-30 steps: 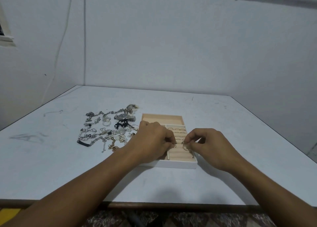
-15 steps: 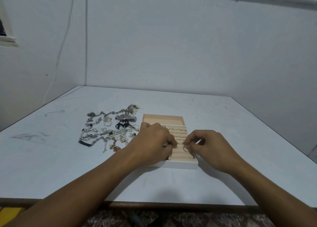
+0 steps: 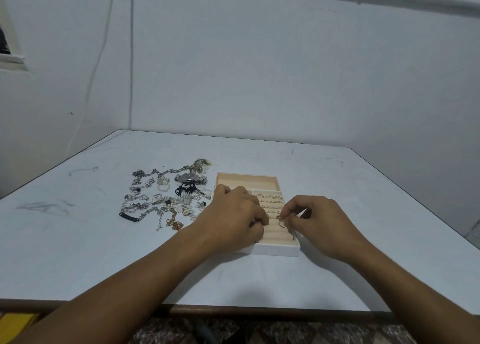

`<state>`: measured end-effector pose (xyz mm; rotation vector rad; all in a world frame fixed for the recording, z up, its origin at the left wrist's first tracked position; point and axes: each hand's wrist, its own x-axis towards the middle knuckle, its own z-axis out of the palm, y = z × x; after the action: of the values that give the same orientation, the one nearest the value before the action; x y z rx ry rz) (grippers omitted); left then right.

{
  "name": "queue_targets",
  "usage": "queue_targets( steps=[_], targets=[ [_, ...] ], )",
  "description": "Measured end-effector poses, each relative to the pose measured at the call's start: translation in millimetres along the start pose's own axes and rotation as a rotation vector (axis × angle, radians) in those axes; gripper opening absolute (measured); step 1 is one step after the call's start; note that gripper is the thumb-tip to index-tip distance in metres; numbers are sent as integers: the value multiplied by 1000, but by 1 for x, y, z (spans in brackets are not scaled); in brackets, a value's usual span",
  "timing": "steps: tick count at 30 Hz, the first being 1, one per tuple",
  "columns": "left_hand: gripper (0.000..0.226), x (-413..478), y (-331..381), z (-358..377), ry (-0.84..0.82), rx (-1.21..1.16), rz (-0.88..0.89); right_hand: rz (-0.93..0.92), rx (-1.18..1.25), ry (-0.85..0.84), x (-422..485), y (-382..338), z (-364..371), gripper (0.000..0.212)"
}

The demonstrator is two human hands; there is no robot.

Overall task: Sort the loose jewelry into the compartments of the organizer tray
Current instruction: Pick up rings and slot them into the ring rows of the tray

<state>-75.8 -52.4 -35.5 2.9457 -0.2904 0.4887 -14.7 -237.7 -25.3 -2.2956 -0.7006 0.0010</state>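
The person's right hand (image 3: 319, 221) is hovering over the near right part of the organizer tray (image 3: 275, 250), with thumb and forefinger pinching a thin hoop ring (image 3: 282, 222) just above the ribbed, peach-lined ring rolls; the other fingers are curling loosely behind it. The left hand (image 3: 233, 219) is lying over the tray's left half with its fingers bent inward, fingertips (image 3: 257, 224) pressing down near the middle divider. Whether they are gripping anything cannot be told, since the knuckles are hiding what is under them. The tray itself is sitting on the white table (image 3: 337, 187), a little right of centre, its white front wall facing the person. Its long back compartment (image 3: 246, 181) is showing only its lining, and several slim rings (image 3: 268, 200) are standing in the far slots of the ring section. The loose jewelry (image 3: 161, 203) is lying spread out on the tabletop just left of the tray. It includes silver chains, pearl-like pieces, a metal wristwatch (image 3: 189, 177) at the far side, a black bar bracelet (image 3: 129, 217) at the near left edge, and a gold chain (image 3: 175, 222) close to the left wrist. A thin cable (image 3: 91, 78) is hanging down the pale wall (image 3: 259, 70) behind the table.
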Motion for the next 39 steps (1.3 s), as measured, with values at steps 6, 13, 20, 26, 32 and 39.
queue_targets(
  steps=[6, 13, 20, 26, 32, 39],
  targets=[
    [27, -3, -2, -2, 68, -86, -45, -41, -77, 45, -1, 0, 3, 19],
    [29, -8, -12, -3, 94, -116, -77, -58, -178, 47, -4, 3, 5, 15],
    [31, -9, -13, -2, 90, -111, -88, -120, -240, 43, -8, 8, 3, 21],
    [41, -7, -10, -4, 82, -126, -99, -118, -245, 45, -10, 13, 4, 34],
    [38, -5, -9, -1, 95, -125, -87, -124, -249, 35, -10, 20, 7, 37],
    [40, 0, -7, 5, 110, -83, -79, -112, -245, 10, -8, 21, 6, 39]
  ],
)
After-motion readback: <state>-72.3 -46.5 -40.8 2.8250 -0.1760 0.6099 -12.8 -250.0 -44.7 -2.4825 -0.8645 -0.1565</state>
